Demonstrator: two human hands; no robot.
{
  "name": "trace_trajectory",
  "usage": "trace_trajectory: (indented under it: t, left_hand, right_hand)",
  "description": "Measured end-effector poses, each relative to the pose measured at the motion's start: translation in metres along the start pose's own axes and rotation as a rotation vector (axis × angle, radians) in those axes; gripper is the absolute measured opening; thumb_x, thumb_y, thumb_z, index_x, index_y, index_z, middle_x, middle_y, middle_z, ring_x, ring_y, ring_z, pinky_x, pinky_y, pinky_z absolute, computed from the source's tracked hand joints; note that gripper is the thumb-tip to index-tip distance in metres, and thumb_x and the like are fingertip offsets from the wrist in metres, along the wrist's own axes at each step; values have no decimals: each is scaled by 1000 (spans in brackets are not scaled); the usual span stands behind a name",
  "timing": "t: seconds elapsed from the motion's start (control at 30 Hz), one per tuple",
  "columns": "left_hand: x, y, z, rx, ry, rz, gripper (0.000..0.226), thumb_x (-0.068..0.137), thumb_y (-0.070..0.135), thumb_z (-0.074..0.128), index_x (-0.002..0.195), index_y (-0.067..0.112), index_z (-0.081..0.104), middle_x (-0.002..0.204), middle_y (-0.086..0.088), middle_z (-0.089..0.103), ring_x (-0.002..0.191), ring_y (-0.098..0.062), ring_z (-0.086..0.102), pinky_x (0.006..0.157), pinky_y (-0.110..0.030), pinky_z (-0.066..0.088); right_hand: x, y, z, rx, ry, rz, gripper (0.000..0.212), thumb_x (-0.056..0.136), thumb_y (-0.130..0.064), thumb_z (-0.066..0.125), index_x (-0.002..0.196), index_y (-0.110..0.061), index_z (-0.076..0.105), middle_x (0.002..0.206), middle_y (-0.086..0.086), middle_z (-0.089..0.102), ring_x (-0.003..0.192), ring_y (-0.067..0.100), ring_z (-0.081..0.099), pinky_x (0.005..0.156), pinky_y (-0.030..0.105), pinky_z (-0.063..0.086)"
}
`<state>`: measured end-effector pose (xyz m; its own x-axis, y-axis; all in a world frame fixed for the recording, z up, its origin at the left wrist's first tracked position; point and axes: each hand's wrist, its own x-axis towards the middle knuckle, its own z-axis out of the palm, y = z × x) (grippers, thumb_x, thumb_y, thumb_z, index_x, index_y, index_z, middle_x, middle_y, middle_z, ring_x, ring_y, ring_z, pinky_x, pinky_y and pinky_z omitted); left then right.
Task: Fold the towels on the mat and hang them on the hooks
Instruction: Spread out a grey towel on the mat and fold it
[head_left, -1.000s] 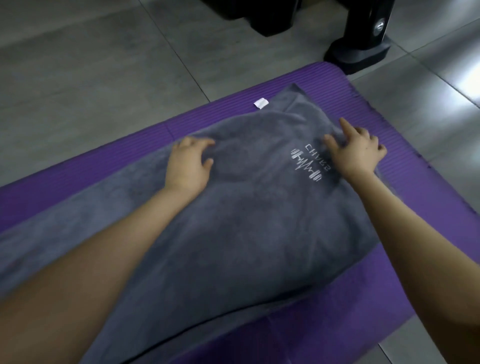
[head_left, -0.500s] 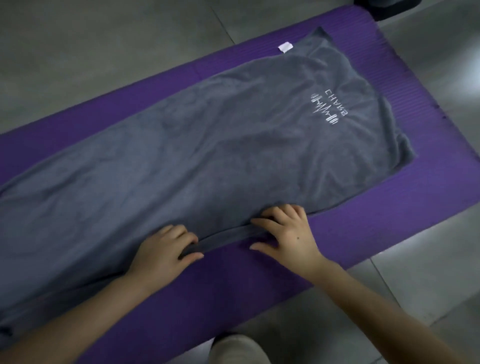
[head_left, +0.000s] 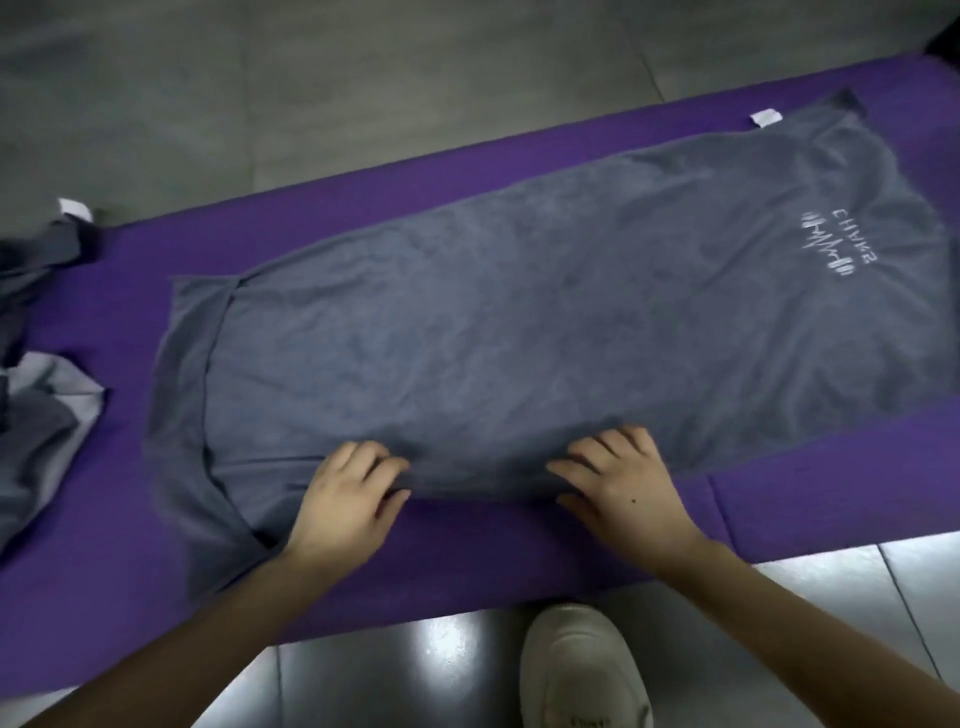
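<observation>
Head view — grey towel spread flat on purple mat, centre frame; left hand and right hand pinch its near edge, fingers curled — crumpled towels at left edge

One view was on record, taken by a wide-angle camera worn on the person's head. It faced forward and steeply down, from the near long side of the purple mat, looking across it to the grey floor beyond. Range was close. Both forearms rose from the bottom edge of the frame. The left hand and right hand sat just below mid-frame at the near hem of the grey towel. A white shoe showed at the bottom edge, almost beneath the lens. The mat ran slantwise and was cut off at both sides.
</observation>
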<state>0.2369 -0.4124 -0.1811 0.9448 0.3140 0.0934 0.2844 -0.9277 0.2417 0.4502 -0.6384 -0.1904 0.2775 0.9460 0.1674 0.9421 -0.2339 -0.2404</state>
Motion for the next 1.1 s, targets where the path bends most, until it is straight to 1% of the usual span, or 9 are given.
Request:
trace_trajectory:
  t: [0.17, 0.33, 0.53, 0.63, 0.73, 0.87, 0.93, 1.03, 1.1]
  left_hand:
    - [-67, -52, -22, 86, -32, -184, 29, 85, 39, 52, 76, 14, 62, 76, -4, 55, 69, -26, 52, 64, -36, 41]
    - [-121, -87, -33, 41, -154, -354, 48, 83, 59, 44, 90, 18, 67, 91, 2, 58, 80, -16, 49, 69, -31, 46]
    - [-137, -103, -31, 34, -163, -294, 33, 83, 30, 43, 112, 17, 54, 101, -5, 61, 86, -24, 58, 70, -31, 54]
    - [-136, -108, -33, 46, -103, -245, 20, 86, 21, 43, 102, 12, 52, 95, -10, 63, 80, -29, 60, 65, -35, 55]
    - [-137, -112, -45, -36, -112, -185, 17, 89, 22, 45, 88, 13, 59, 87, -3, 59, 78, -19, 51, 70, -32, 44]
    - [-138, -122, -73, -347, -256, -319, 11, 83, 38, 48, 88, 29, 52, 83, 16, 58, 78, 1, 53, 74, -16, 41]
    - [-140, -131, -82, -369, -324, -329, 11, 81, 34, 55, 90, 32, 50, 91, 20, 56, 81, 6, 52, 73, -8, 37]
    - [-146, -143, -89, -273, -428, -285, 19, 78, 26, 60, 92, 33, 50, 81, 20, 55, 83, 0, 51, 73, -12, 37]
    - [-148, -144, -87, -176, -451, -189, 17, 77, 26, 60, 89, 32, 50, 81, 18, 53, 81, -4, 51, 71, -15, 36]
  right_hand:
    - [46, -58, 30, 188, -32, -189, 28, 76, -47, 62, 93, -27, 71, 92, -4, 63, 89, 17, 52, 84, 35, 36]
    - [76, -95, 47, 141, -181, -235, 39, 69, -59, 61, 92, -29, 71, 92, -4, 62, 86, 19, 56, 83, 35, 32]
    - [94, -104, 57, 62, -255, -225, 43, 54, -52, 83, 85, -25, 69, 83, 0, 57, 74, 22, 56, 77, 34, 29]
    - [96, -103, 56, 40, -235, -264, 37, 56, -44, 85, 84, -24, 71, 83, 0, 59, 71, 22, 57, 77, 34, 30]
    - [96, -100, 54, 18, -205, -249, 40, 58, -46, 84, 88, -23, 71, 90, 2, 62, 75, 24, 59, 79, 35, 31]
    - [91, -102, 55, -23, -205, -251, 48, 58, -56, 79, 90, -21, 70, 95, 4, 63, 81, 25, 60, 82, 37, 32]
    - [89, -106, 55, -5, -181, -271, 38, 61, -49, 80, 85, -21, 71, 92, 3, 62, 79, 24, 60, 80, 36, 33]
    - [78, -114, 52, 45, -129, -324, 12, 68, -24, 67, 78, -18, 71, 84, 1, 61, 72, 22, 59, 64, 32, 44]
    - [68, -118, 49, 61, -168, -361, 19, 67, -17, 61, 83, -16, 71, 81, 1, 61, 67, 23, 59, 49, 29, 46]
